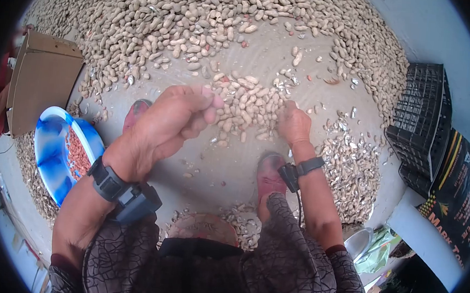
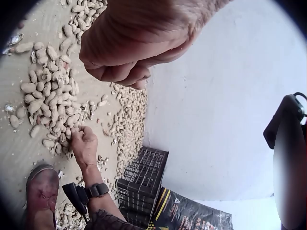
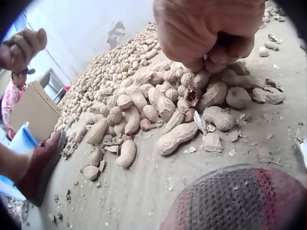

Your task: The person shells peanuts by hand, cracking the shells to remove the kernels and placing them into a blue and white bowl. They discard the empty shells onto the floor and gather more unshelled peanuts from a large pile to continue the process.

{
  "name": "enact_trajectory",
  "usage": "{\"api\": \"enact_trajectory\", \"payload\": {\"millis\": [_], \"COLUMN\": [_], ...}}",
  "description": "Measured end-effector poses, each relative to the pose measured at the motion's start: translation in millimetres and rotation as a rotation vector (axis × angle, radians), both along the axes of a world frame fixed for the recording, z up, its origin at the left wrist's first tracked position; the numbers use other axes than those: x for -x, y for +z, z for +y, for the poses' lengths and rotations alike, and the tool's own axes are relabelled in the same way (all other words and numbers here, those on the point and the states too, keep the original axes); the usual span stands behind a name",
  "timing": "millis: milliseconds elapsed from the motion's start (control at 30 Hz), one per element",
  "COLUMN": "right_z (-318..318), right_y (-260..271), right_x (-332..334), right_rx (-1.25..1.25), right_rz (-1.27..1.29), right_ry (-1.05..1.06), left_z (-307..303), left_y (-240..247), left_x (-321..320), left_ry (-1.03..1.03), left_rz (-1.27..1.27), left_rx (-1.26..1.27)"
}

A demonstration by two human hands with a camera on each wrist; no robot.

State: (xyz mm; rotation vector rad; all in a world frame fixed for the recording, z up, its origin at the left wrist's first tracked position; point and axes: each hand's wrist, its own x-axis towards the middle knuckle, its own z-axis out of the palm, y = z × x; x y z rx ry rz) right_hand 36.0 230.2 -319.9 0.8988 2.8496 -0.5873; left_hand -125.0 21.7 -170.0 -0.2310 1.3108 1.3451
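Observation:
Unshelled peanuts (image 1: pixel 246 101) (image 2: pixel 53 103) (image 3: pixel 163 103) lie in a small pile on the floor between the shoes. Above the pile's left side my left hand (image 1: pixel 180 115) (image 2: pixel 139 40) (image 3: pixel 21 50) is raised, fingers curled and thumb against the index finger; nothing shows in it. At the pile's right edge, my right hand (image 1: pixel 295 123) (image 2: pixel 85 146) (image 3: pixel 208 33) has its fingers curled down onto the peanuts and pinches at one, its tips partly hidden.
A large peanut heap (image 1: pixel 173 11) spreads behind, with empty shells and peanuts (image 1: pixel 353 176) at right. Left stand a blue-white basin (image 1: pixel 46 160) with red kernels (image 1: pixel 76 154) and a cardboard box (image 1: pixel 46 79), a person beside it. Black crates (image 1: pixel 419 121) stand right. Shoes (image 1: pixel 270 176) flank the floor.

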Motion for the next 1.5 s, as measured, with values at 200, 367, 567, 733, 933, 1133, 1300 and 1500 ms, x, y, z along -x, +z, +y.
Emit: {"api": "enact_trajectory", "payload": {"millis": [200,367,567,733,933,1133,1300,1500], "right_z": [3,16,12,-6,-45,-86,-103,-121], "right_y": [25,68,167,266,340,373,383,370], "right_x": [-4,-13,-3,7,-5,-23,-29,-29], "right_rx": [0.445,1.285,1.545,1.669,1.493,1.400,1.360,1.290], "right_rz": [0.127,0.317,0.565,0.637,0.624,0.755,0.894,0.959], "right_ry": [-0.258,-0.511,-0.321,-0.119,-0.020,-0.083,-0.120,-0.115], "left_z": [-3,-1,20,31,23,7,-6,-12], "left_y": [0,10,69,116,185,216,226,204], "left_x": [1,6,-1,-20,-48,-73,-91,-100], "left_ry": [0.011,-0.014,-0.137,-0.239,-0.143,-0.057,-0.039,0.112], "left_rz": [0.003,0.066,0.157,0.193,0.288,0.266,0.242,0.122], "left_rx": [-0.036,-0.204,-0.274,-0.433,-0.612,-0.648,-0.788,-0.835]}}
